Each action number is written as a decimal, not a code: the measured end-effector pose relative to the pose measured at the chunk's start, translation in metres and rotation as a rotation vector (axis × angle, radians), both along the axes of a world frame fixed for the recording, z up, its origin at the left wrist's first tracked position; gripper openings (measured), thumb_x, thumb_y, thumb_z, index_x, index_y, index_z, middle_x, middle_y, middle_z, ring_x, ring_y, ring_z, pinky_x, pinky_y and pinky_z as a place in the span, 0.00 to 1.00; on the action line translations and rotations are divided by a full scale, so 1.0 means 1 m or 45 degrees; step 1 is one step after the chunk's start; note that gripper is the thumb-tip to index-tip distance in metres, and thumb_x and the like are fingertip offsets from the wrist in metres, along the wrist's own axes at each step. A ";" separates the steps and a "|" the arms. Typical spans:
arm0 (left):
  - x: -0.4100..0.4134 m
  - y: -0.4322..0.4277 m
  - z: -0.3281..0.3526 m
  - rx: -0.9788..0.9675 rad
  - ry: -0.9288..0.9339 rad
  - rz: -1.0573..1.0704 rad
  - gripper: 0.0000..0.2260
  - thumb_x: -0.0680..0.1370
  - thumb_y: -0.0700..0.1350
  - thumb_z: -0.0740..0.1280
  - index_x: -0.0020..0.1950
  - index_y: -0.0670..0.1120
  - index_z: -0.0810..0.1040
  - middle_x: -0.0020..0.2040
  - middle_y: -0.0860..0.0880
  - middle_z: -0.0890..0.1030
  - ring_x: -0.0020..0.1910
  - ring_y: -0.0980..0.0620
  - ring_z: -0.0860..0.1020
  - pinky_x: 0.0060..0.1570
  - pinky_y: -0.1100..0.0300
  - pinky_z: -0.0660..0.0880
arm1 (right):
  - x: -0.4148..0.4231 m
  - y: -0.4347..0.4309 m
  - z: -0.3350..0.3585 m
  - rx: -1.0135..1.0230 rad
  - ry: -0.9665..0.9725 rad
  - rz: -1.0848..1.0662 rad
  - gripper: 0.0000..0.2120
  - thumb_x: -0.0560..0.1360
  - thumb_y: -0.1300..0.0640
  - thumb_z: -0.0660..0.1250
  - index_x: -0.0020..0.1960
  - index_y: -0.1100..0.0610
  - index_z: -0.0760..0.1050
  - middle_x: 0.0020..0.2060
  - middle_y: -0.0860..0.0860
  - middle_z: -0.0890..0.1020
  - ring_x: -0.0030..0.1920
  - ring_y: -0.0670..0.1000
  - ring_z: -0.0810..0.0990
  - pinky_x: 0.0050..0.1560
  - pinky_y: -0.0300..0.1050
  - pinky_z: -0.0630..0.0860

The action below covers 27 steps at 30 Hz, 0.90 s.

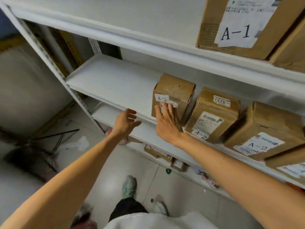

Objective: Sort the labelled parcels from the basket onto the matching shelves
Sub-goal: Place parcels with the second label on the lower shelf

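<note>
As you look down through the head camera: you face a white rack (57, 66), both bare arms stretched toward it.
Right hand (166, 124): spread wide with straight fingers, laid flat on the near face of the left A-2 parcel (175, 93); it grips nothing.
Left hand (127, 123): it hangs just left of your other hand, near the front edge of the middle shelf (107, 80), fingers loosely curled and holding nothing.
Left A-2 parcel: a brown carton standing upright on the middle shelf, its white "A-2" tag just above your fingertips.
Middle A-2 parcel (212, 113): it stands just right of that carton, a narrow gap between them, with a "0233" sticker on top and an "A-2" label at its near lower edge.
Right A-2 parcel (264, 129): farther right on the same shelf, with "A-2" printed on its near face.
Top shelf (115, 19): it carries the A-1 parcel (244, 22) at the far right, with a large "A-1" on its white label.
Small A-1 box (177, 164): it sits below the middle shelf, blurred; you cannot tell which level it rests on.
Floor (165, 187): pale tiles, with your shoe (129, 185) on them near the rack.
</note>
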<state>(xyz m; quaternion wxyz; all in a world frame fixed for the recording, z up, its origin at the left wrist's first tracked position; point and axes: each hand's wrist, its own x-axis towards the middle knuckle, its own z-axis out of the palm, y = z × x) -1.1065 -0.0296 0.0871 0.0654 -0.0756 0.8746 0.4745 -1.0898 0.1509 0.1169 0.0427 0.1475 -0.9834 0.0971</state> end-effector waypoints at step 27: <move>0.622 -0.018 0.032 -0.408 -0.593 1.474 0.20 0.71 0.49 0.73 0.59 0.44 0.74 0.55 0.46 0.79 0.52 0.46 0.77 0.49 0.52 0.75 | 0.419 -0.222 0.016 0.230 -0.584 2.313 0.24 0.71 0.57 0.70 0.64 0.62 0.67 0.56 0.59 0.74 0.55 0.59 0.74 0.50 0.50 0.72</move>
